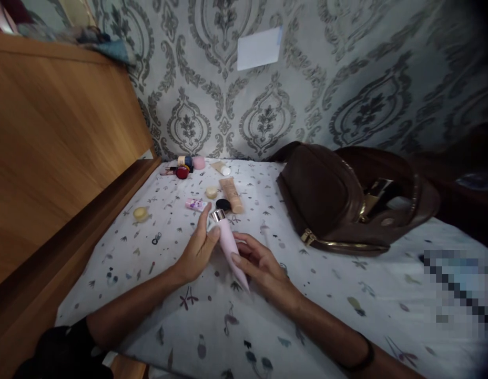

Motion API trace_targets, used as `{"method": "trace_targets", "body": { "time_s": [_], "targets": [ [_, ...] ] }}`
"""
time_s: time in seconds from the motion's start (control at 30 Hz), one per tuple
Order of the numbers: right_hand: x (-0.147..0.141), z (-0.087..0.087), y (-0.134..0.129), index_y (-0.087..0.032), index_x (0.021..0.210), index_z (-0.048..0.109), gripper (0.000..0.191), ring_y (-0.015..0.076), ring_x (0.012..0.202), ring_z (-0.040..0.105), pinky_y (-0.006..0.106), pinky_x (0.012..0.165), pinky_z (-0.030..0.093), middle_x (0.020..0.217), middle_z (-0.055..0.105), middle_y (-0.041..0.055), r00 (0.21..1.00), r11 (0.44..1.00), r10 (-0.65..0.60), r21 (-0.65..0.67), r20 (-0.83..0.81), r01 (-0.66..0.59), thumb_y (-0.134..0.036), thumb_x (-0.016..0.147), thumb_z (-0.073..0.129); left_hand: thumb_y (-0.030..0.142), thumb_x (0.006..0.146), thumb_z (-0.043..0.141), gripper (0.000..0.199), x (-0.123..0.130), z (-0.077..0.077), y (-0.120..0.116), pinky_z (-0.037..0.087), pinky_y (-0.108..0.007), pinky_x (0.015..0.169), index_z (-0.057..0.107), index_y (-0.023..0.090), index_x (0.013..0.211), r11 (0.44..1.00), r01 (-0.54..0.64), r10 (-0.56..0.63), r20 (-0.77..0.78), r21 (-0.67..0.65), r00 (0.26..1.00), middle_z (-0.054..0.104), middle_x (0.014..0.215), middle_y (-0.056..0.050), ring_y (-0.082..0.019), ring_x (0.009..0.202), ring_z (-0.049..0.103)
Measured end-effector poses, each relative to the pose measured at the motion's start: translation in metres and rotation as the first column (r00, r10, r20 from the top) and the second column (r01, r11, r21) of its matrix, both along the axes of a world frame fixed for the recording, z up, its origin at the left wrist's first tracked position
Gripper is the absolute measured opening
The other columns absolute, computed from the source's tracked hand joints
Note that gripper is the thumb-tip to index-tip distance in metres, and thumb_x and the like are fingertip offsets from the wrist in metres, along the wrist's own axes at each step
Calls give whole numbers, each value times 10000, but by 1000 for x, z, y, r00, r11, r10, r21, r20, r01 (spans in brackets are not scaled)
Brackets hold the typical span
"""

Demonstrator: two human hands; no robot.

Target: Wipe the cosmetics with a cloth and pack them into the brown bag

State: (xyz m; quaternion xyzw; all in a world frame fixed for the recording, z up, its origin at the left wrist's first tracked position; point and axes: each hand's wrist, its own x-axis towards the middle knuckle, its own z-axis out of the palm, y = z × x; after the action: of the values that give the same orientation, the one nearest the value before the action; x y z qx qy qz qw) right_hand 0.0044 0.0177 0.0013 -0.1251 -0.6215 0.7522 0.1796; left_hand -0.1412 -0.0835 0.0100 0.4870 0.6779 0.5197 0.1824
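Observation:
A pale pink squeeze tube [230, 245] with a shiny silver cap is held tilted over the printed sheet, its cap end pointing away from me. My right hand [263, 266] grips the tube's body between thumb and fingers. At the cap end, my left hand [200, 243] has its thumb against the tube and its index finger stretched upward. Just beyond the cap lie a round black lid [223, 205], a peach tube [232, 195], a small pink printed tube [197, 204] and a little cream-coloured jar [211, 192].
An unzipped brown bag [326, 195] sits at the right with items inside. Near the wall are a red round container [182, 172], a pink jar [199, 162] and a white-capped tube [221, 168]. A yellow round pot [140, 213] lies left, beside the wooden panel [62, 126].

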Motion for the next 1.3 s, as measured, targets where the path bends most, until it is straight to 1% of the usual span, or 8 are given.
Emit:
{"method": "trace_targets", "body": {
  "time_s": [0.13,0.3,0.47,0.6,0.77,1.0,1.17,1.3],
  "targets": [
    [0,-2,-2,-272,1137,479,438,195,977,654,365,893,503,1074,691,37,996,998,-3,-65,-90,-2,-458,816,711,480,990,403,562,12,6,0,360,-421,1124,339,165,1451,972,228,-222,92,-52,971,501,1441,-120,-285,1315,475],
    [-1,-10,-7,-265,1128,476,438,191,1000,631,347,884,516,1093,648,36,984,997,-68,35,-167,75,-405,803,735,420,931,543,503,12,16,2,479,-384,985,443,203,1374,943,325,-310,173,-68,935,601,1313,-88,-279,1181,583],
    [-2,-15,-6,-232,1093,504,425,196,944,631,356,852,530,1051,631,46,993,990,-77,108,-89,87,-330,755,743,262,807,676,507,5,31,0,455,-386,993,521,200,1286,949,255,-292,-217,-184,931,619,1274,-93,-275,1165,584],
    [4,-15,6,-205,1078,539,398,183,839,619,327,730,536,924,617,36,996,965,-72,255,55,56,-297,738,724,210,826,603,404,-13,37,-7,492,-351,868,548,229,1226,922,194,-350,-511,-334,785,640,1172,-60,-245,1031,629],
    [17,-15,18,-226,1172,571,399,167,835,600,296,683,511,974,609,34,988,901,-144,420,59,107,-265,784,659,258,908,525,317,-34,23,-19,486,-311,760,535,216,1222,849,199,-501,-625,-490,598,602,1049,-60,-223,938,602],
    [17,-17,19,-223,1138,661,292,179,809,586,322,716,488,984,614,62,989,734,-144,673,20,93,-234,848,626,529,941,497,516,-30,0,-22,496,-368,824,442,204,1338,903,184,-422,-718,-388,553,562,1087,-92,-246,970,560],
    [10,-17,20,-191,1064,679,249,172,758,585,309,708,471,889,626,44,978,685,-193,724,76,79,-195,816,657,421,1017,343,427,-4,2,-14,497,-384,863,426,159,1344,971,96,-233,-778,-219,584,541,1072,-107,-244,997,542],
    [11,-17,18,-172,930,659,161,162,701,567,285,662,442,798,635,14,960,691,-251,718,122,90,-180,770,680,291,1031,272,404,21,-11,-3,485,-430,850,428,84,1340,981,108,-191,-858,-158,477,565,1064,-149,-267,977,534]
  ]
}}
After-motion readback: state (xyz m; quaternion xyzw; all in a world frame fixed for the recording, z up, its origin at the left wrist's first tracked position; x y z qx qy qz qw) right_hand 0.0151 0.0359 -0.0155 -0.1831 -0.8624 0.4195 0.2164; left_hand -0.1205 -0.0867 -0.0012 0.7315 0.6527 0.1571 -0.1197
